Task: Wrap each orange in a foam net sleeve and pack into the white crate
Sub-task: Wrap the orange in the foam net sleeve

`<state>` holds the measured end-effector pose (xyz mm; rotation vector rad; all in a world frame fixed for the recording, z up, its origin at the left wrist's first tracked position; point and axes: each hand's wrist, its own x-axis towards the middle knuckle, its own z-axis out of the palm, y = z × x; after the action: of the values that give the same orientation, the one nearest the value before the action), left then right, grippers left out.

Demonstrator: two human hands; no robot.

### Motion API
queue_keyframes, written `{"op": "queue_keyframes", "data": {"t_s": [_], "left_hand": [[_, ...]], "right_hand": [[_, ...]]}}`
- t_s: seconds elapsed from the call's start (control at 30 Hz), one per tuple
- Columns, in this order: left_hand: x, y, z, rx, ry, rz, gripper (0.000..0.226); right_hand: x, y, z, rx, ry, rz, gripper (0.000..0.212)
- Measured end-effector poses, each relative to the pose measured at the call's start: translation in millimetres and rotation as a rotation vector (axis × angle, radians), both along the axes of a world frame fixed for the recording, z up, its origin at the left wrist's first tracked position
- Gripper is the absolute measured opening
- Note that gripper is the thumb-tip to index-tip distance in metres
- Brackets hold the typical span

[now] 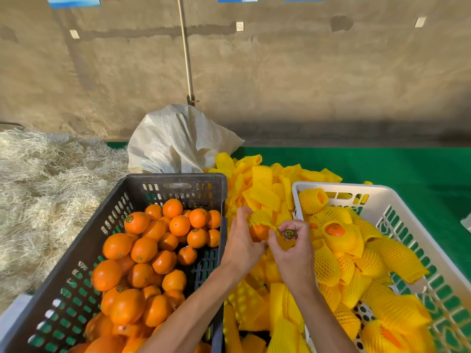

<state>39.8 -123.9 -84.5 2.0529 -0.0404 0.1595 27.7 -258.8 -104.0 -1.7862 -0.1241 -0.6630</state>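
Observation:
Between the two crates, my left hand (240, 242) grips an orange (258, 231) that is half covered by a yellow foam net sleeve (260, 217). My right hand (293, 247) pinches the sleeve's lower edge beside the orange and shows a small round sticker (289, 234) at its fingertips. The dark crate (178, 182) on the left holds several bare oranges (142, 250). At the right, the white crate (407, 197) holds several oranges wrapped in yellow sleeves (339, 233).
A heap of loose yellow foam sleeves (265, 184) lies between and behind the crates on a green cloth (382, 164). A white woven sack (178, 141) stands behind the dark crate. Pale straw (43, 184) is piled at the left. A concrete wall rises behind.

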Motion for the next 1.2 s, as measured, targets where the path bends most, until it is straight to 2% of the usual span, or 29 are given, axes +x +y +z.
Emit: {"op": "queue_keyframes", "data": {"t_s": [0.13,0.27,0.37,0.57,0.77,0.9,1.03,1.07,1.13,1.17,1.2], "left_hand": [[-2.7,-2.8,-0.6,-0.011,0.01,-0.098,0.069],[0.7,-4.3,0.8,-0.099,0.016,-0.039,0.051],[1.7,-5.5,-1.1,-0.069,0.066,-0.017,0.052],[4.7,-6.7,-5.3,0.036,0.168,0.073,0.07],[8.9,-4.2,-4.6,-0.007,0.116,0.069,0.064],[2.8,-9.5,12.8,-0.05,0.019,-0.065,0.064],[-8.9,-30.4,25.3,-0.015,-0.203,-0.413,0.06],[-12.5,-39.7,25.2,0.04,-0.259,-0.474,0.051],[-19.5,-50.1,23.0,0.01,-0.252,-0.535,0.023],[-18.8,-50.2,21.1,0.004,-0.225,-0.546,0.022],[-19.3,-46.3,25.8,0.088,-0.219,-0.538,0.021]], "right_hand": [[1.0,-2.1,-0.3,0.0,0.075,0.062,0.034],[3.2,-6.8,-1.3,0.014,0.129,0.01,0.025],[3.3,-10.0,-1.5,0.03,0.153,-0.037,0.024],[-4.6,-1.4,0.9,-0.027,0.032,-0.032,0.039],[-7.1,-2.4,7.4,-0.017,-0.065,0.051,0.019],[-4.1,-5.3,28.3,-0.029,-0.116,0.041,0.032],[3.3,2.6,63.6,-0.047,-0.17,-0.024,0.026],[5.0,5.0,70.1,-0.068,-0.168,-0.041,0.026],[8.2,8.0,76.1,-0.127,-0.147,-0.047,0.028],[10.6,8.0,74.3,-0.163,-0.132,-0.046,0.029],[13.3,7.2,70.0,-0.196,-0.11,-0.045,0.03]]}}
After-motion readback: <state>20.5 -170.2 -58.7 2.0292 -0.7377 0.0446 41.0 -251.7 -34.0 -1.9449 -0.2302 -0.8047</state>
